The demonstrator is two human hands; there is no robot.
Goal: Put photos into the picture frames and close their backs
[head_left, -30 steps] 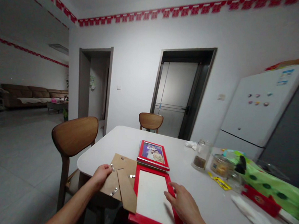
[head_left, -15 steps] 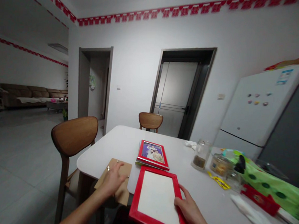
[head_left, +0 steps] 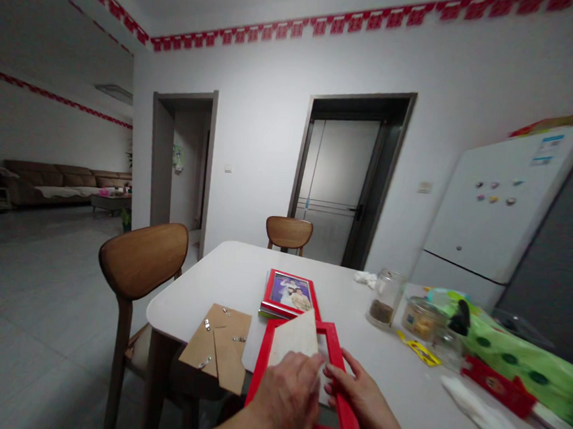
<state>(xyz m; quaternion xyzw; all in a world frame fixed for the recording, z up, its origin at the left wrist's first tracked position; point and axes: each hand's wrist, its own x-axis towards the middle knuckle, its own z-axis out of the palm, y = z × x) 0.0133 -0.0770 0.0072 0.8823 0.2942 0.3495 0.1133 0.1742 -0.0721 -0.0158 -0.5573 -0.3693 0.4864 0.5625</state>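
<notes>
My right hand (head_left: 361,395) grips the right side of a red picture frame (head_left: 261,364), its thumb on the rail. Over the frame, my left hand (head_left: 287,396) is closed on a white sheet (head_left: 295,339), which tilts up out of the opening. Part of the opening now shows beside the sheet; the sheet's far face is hidden. Left of the frame lies a brown backing board (head_left: 201,346) with metal clips and a stand flap, jutting over the table edge. Just beyond the frame, a red-framed photo (head_left: 290,293) rests on top of a small stack.
On the right of the white table (head_left: 235,263) stand a glass jar (head_left: 386,298) and a food container (head_left: 422,316). Near them lie a yellow packet (head_left: 419,349), a green bag (head_left: 518,355), a red box (head_left: 498,390) and white tissue (head_left: 493,419). A wooden chair (head_left: 144,256) stands at left.
My left hand has moved right from the backing board to the frame. The white sheet, flat in the frame before, is now lifted at an angle. My right hand stays on the frame.
</notes>
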